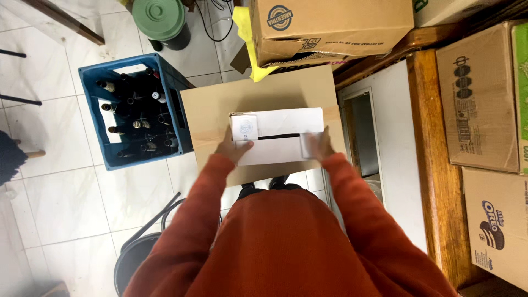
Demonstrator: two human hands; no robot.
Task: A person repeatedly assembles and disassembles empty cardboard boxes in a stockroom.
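I look down and see my two arms in orange sleeves [286,247]. My left hand [234,147] sits on the left end of a small white box [278,135]. The thumb lies on the front of the box and the fingers curl round its side, so this hand holds the box. My right hand [319,146] is on the right end of the same box. It looks blurry, but it is pressed on the box and holds it too. The white box is between my two hands, and both hands touch it. It has a dark gap along its middle and a round mark near my left hand.

Under my hands is a big brown box [220,104]. The white box rests on top of it.

Just past my left hand, out to the side, stands a blue crate [91,82] on the white tile floor [60,187]. Dark bottles [137,124] stand in it. Farther past the crate is a green bucket [160,16] with a lid.

Ahead of my hands is another brown box [341,25], with a yellow strip [247,41] hanging beside it. Out past my right hand is a wooden shelf [437,165], and more brown boxes [481,99] rest on it. Below my left arm, near my body, is a dark round bin [132,258].
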